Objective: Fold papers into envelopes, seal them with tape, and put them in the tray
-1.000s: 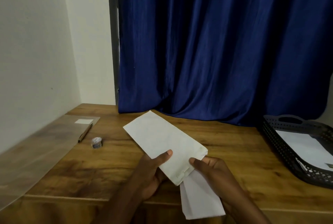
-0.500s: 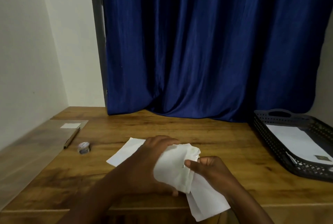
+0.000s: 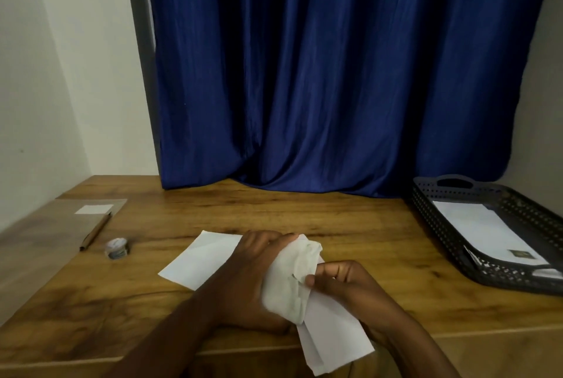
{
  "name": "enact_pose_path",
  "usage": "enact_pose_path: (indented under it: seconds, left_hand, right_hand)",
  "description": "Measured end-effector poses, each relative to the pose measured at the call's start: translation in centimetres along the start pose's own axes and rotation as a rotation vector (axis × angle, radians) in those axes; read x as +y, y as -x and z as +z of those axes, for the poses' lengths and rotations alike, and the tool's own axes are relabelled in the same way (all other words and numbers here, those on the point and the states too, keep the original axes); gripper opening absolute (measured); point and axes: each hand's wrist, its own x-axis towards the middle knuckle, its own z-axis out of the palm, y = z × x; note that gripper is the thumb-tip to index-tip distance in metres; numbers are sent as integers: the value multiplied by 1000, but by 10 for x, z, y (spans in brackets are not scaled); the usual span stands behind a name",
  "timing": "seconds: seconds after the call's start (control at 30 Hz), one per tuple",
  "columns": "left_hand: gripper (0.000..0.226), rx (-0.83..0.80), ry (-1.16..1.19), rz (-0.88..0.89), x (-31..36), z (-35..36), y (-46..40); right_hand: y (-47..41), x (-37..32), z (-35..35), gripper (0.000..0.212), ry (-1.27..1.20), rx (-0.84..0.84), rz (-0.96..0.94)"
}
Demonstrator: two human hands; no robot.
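1. Head view: a wooden desk [image 3: 350, 225] is backed by a blue curtain [image 3: 320, 73] at 12 o'clock.
2. White paper [image 3: 201, 259] is pressed flat by the left hand [image 3: 253, 280]; its folded end is pinched by the right hand [image 3: 341, 283].
3. A black tray [image 3: 432, 213] holding envelopes is seen at 3 o'clock, a tape roll [image 3: 116, 249] at 9.

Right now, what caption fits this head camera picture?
Left hand presses the white paper flat on the table while the right hand pinches its fold.
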Motion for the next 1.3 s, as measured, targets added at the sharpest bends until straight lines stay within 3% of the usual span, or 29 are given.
enact_pose_path:
  seconds: [0.2,0.3,0.37,0.5,0.6,0.67,0.8,0.9,0.93,1.0,1.1,1.3]
  left_hand:
    - [127,87,-176,42,-3,6,3]
    - [126,149,-280,92,-2,7,3]
    - [125,158,-291,100,-2,7,3]
    - [122,142,-265,111,-4,7,2]
    - [119,148,-247,132,-3,7,3]
    - [118,161,-229,132,-3,7,2]
    - [117,164,-189,83,-6,6,2]
    - [118,170,-192,4,-9,6,1]
    - [120,171,-206,-24,-11,7,0]
    - [122,169,-234,-62,-13,8,-2]
    - [123,195,-263,-67,-15,10,-3]
    - [124,238,-284,-107,-17,11,-2]
  right_hand:
    - [-2,2,-1,25,43,15,29]
    - [-10,4,4,61,73,49,50]
    - [-14,4,6,73,96,91,57]
    - [-25,-2,14,45,232,225,122]
    - [-39,-1,24,62,434,170,222]
    - [-36,-2,25,38,504,219,173]
    - [-6,-14,9,19,151,111,104]
    - [12,-17,-14,14,186,173,57]
    - [18,-19,-20,16,261,232,31]
    - [28,-21,-35,39,375,278,-28]
    - [41,-22,-52,69,269,258,-38]
    - [60,-30,-47,20,319,92,44]
